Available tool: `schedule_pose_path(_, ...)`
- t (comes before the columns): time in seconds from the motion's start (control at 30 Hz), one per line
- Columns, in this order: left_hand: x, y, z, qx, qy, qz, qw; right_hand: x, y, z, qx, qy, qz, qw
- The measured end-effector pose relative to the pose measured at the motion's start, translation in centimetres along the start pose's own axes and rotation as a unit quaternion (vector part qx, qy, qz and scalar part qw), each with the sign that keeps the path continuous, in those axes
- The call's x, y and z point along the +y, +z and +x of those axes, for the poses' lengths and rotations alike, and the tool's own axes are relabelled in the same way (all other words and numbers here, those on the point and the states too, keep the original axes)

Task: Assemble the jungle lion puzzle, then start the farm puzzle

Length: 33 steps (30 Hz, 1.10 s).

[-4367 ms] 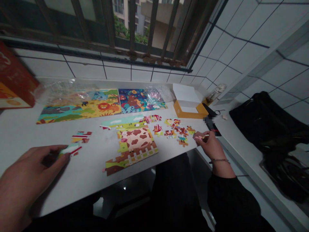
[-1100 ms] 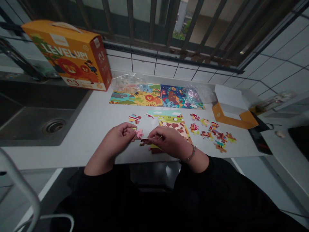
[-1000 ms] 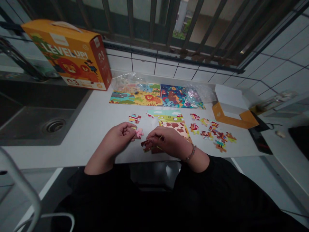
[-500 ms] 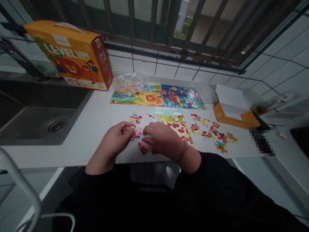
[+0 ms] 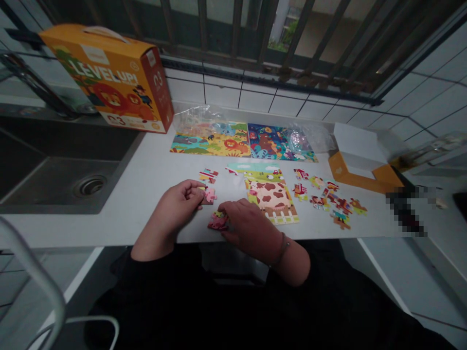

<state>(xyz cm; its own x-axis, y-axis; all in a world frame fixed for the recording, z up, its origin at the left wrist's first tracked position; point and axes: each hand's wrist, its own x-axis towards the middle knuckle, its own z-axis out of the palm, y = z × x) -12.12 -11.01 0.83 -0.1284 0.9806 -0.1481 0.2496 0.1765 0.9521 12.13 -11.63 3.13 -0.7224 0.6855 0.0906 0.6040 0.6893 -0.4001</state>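
Observation:
My left hand (image 5: 186, 199) is closed with thumb and fingers on a pink jigsaw piece (image 5: 210, 196), which is at the counter surface. Close by, my right hand (image 5: 242, 221) pinches a dark-pink jigsaw piece (image 5: 217, 222) near the counter's front edge; its fingers cover part of it. Just beyond my right hand lies a partly assembled cow puzzle (image 5: 272, 194), with a white fence along its bottom. A few striped pieces (image 5: 209, 175) sit behind my left hand. Several loose puzzle pieces (image 5: 330, 194) are scattered to the right.
Two finished-looking pictures, a lion scene (image 5: 211, 143) and a dark blue forest scene (image 5: 270, 141), lie at the back under clear plastic bags (image 5: 310, 138). An orange box (image 5: 109, 80) stands beside the sink (image 5: 51, 184). An opened orange-and-white box (image 5: 361, 167) is at the right.
My right hand has moved down toward the front edge and onto the dark-pink piece, uncovering more of the cow puzzle. My left hand keeps its hold on the pink piece.

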Motion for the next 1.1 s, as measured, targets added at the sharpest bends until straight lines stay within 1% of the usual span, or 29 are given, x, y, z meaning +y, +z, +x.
schedule_pose_path(0.07, 0.1, 0.0, 0.0, -0.005, -0.005, 0.003, 1.000, 0.9, -0.5, 0.2, -0.014, -0.019, 0.034, 0.999)
schedule_pose_path(0.17, 0.1, -0.1, 0.1, -0.011, -0.009, 0.004, 1.000, 1.9, -0.9, 0.4, -0.026, -0.020, 0.075, 0.997)
schedule_pose_path(0.3, -0.1, -0.1, 0.0, -0.017, -0.004, 0.012, 1.000, 2.2, -1.1, 0.3, -0.034, -0.017, 0.096, 0.995)
schedule_pose_path(0.43, -0.1, -0.4, -0.1, -0.031, 0.003, 0.013, 0.999, 2.5, -1.0, 0.0, -0.028, -0.050, 0.102, 0.993)
schedule_pose_path(0.5, 0.0, -0.7, -0.2, -0.041, -0.001, 0.011, 0.999, 2.8, -0.7, -0.3, -0.015, -0.059, 0.106, 0.992)
schedule_pose_path(0.7, 0.0, -1.6, -0.8, -0.075, -0.034, -0.014, 0.996, 3.6, 0.5, -1.4, 0.055, -0.065, 0.095, 0.992)
schedule_pose_path(0.8, 0.0, -1.7, -1.3, -0.109, -0.055, -0.034, 0.992, 3.6, 1.0, -1.9, 0.090, -0.074, 0.080, 0.990)
schedule_pose_path(0.87, 0.4, -1.7, -1.6, -0.143, -0.069, -0.039, 0.987, 3.6, 1.4, -2.2, 0.108, -0.076, 0.070, 0.989)
schedule_pose_path(0.97, 1.0, -1.7, -1.9, -0.178, -0.070, 0.000, 0.982, 3.6, 2.2, -2.5, 0.130, -0.071, 0.056, 0.987)
schedule_pose_path(1.1, 1.2, -1.9, -2.0, -0.185, -0.039, 0.077, 0.979, 3.6, 2.9, -2.8, 0.147, -0.068, 0.044, 0.986)
